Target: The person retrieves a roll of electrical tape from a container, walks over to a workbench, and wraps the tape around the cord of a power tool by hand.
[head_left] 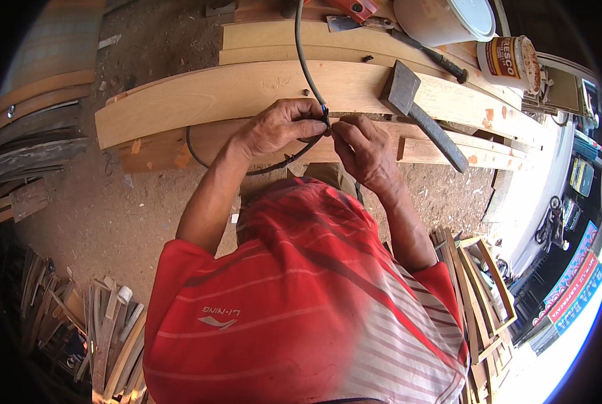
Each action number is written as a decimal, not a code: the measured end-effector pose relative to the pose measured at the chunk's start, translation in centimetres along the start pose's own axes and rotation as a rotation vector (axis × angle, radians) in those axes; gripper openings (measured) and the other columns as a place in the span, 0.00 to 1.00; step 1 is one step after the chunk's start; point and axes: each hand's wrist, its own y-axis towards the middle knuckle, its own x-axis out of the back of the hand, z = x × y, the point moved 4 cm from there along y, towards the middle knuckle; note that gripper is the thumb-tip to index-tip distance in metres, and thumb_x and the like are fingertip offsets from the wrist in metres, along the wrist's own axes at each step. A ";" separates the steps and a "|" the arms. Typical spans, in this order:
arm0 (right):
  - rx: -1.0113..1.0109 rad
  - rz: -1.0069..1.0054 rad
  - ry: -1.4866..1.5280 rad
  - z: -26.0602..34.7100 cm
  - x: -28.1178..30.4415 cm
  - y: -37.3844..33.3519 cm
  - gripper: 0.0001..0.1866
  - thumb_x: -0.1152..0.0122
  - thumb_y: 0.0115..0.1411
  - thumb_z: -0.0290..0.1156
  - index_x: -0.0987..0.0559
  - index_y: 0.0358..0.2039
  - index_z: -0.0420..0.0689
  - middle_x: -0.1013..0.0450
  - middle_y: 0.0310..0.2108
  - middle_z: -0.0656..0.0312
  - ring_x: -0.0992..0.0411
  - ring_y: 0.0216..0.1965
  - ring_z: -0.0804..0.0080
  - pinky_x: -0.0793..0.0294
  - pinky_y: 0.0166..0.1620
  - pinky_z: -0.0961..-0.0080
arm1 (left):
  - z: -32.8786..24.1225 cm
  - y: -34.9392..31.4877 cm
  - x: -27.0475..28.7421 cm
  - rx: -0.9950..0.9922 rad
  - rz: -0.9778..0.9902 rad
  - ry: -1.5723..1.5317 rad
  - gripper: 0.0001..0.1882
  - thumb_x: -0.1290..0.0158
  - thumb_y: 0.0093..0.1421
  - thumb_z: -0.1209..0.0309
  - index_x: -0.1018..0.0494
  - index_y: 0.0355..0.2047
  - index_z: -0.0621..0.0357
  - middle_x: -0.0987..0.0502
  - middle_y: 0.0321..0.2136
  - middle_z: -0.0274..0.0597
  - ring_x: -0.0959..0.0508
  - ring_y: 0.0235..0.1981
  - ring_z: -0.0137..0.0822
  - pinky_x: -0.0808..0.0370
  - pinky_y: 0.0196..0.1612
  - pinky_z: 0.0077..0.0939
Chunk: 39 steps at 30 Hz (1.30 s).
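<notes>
A dark electrical cable [300,50] comes down from the top and runs into both hands over the planks. Thumb and fingers of my left hand [280,126] pinch it where a bit of blue wire and something black, perhaps tape, show. My right hand [367,149] is closed against the same spot, its fingertips touching the cable. What exactly lies between its fingers is too small to make out. The cable's other stretch loops below my left wrist, along the near plank [156,151]. Right of my hands, a mallet [400,87] with a dark block head lies on the wood.
Long pale planks [240,91] span in front of me. Beyond lie a scraper [355,23], a black-handled tool [442,62], a white bucket [425,23] and a smeared paint tub [506,64]. Scrap wood [112,330] is piled at left and right; a motorcycle [550,222] stands far right.
</notes>
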 end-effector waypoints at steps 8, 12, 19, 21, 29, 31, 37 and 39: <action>0.033 0.002 0.010 0.0 0.4 0.3 0.13 0.33 0.51 0.22 0.23 0.38 0.48 0.27 0.36 0.61 0.24 0.35 0.62 0.22 0.36 0.67 | 0.1 -0.4 -0.7 0.089 -0.027 -0.056 0.12 0.43 0.67 0.67 0.23 0.45 0.62 0.19 0.39 0.38 0.21 0.45 0.29 0.27 0.54 0.26; 0.047 0.047 -0.017 -0.1 0.3 0.2 0.12 0.32 0.54 0.22 0.22 0.39 0.43 0.25 0.37 0.58 0.22 0.36 0.60 0.22 0.37 0.67 | 0.2 -0.6 -0.8 0.093 -0.074 -0.020 0.12 0.42 0.66 0.67 0.22 0.44 0.63 0.19 0.38 0.37 0.22 0.43 0.27 0.27 0.53 0.24; -0.074 0.091 0.050 -0.3 0.1 0.2 0.09 0.37 0.54 0.21 0.24 0.36 0.43 0.27 0.32 0.58 0.24 0.33 0.58 0.24 0.35 0.67 | -0.8 -0.9 -1.6 -0.035 -0.222 0.287 0.07 0.42 0.65 0.72 0.22 0.40 0.62 0.20 0.34 0.33 0.24 0.37 0.23 0.26 0.43 0.23; -0.243 0.040 0.170 -0.1 -0.3 0.3 0.06 0.39 0.57 0.22 0.24 0.35 0.42 0.27 0.30 0.57 0.25 0.31 0.60 0.25 0.34 0.68 | -1.4 -0.9 -2.1 -0.080 -0.320 0.465 0.03 0.44 0.65 0.76 0.24 0.39 0.60 0.23 0.32 0.28 0.28 0.34 0.19 0.28 0.38 0.22; -1.043 0.091 1.383 -1.4 -2.4 -0.9 0.11 0.45 0.68 0.34 0.24 0.34 0.38 0.26 0.27 0.60 0.26 0.26 0.72 0.24 0.32 0.73 | -1.7 -1.4 -2.0 -0.208 -0.356 0.509 0.04 0.44 0.66 0.75 0.25 0.39 0.61 0.23 0.32 0.27 0.28 0.34 0.18 0.27 0.38 0.20; -0.951 0.131 1.255 -1.4 -2.0 -0.7 0.10 0.43 0.67 0.32 0.24 0.37 0.37 0.26 0.27 0.59 0.26 0.26 0.72 0.24 0.32 0.73 | -1.3 -1.6 -1.6 -0.126 -0.323 0.363 0.04 0.45 0.67 0.74 0.24 0.40 0.60 0.23 0.34 0.27 0.27 0.37 0.18 0.27 0.43 0.18; -0.046 0.105 0.062 -0.2 1.4 1.2 0.13 0.33 0.58 0.26 0.23 0.42 0.41 0.24 0.42 0.59 0.21 0.36 0.62 0.21 0.38 0.67 | -0.8 -1.7 -1.6 -0.001 -0.273 0.232 0.08 0.46 0.68 0.70 0.22 0.41 0.62 0.21 0.34 0.31 0.25 0.38 0.20 0.28 0.44 0.17; 0.090 0.126 -0.032 -0.4 1.8 1.7 0.13 0.33 0.56 0.27 0.23 0.42 0.42 0.24 0.41 0.60 0.22 0.37 0.64 0.21 0.38 0.68 | -0.8 -1.8 -1.7 -0.007 -0.273 0.178 0.08 0.46 0.68 0.70 0.22 0.41 0.63 0.21 0.34 0.32 0.25 0.37 0.20 0.28 0.43 0.17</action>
